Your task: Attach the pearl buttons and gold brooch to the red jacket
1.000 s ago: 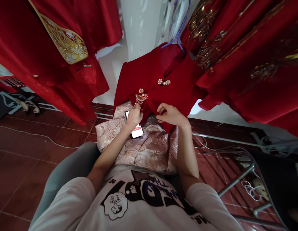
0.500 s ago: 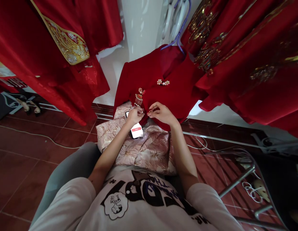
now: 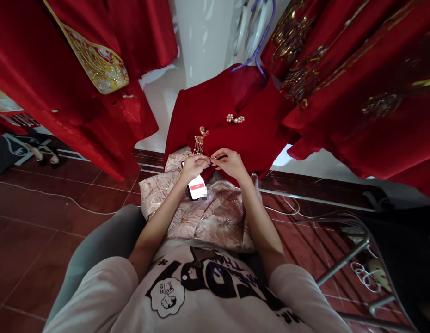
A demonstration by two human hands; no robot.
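A red garment (image 3: 215, 104) hangs from a purple hanger (image 3: 255, 58), its lower part over my lap. It bears a pearl flower clasp (image 3: 235, 119) and a gold tasselled ornament (image 3: 200, 140). At its lower edge my right hand (image 3: 230, 163) pinches a small gold beaded ornament (image 3: 211, 158), mostly hidden by the fingers. The fingertips of my left hand (image 3: 194, 167) are closed right beside it, touching or nearly so; what they grip is hidden. Under my left wrist lies a phone (image 3: 197, 188) with a lit screen, on pink floral fabric (image 3: 208, 219).
More red garments with gold embroidery hang at left (image 3: 107, 69) and right (image 3: 357, 106). A metal-framed chair (image 3: 347, 259) stands at right, with a white cable (image 3: 365, 277) near it. Shoes (image 3: 48, 155) sit at far left on the tiled floor.
My hands have come together: the left moved slightly right and the right slightly left, closing the gap between their fingertips. The tasselled ornament shifted very slightly.
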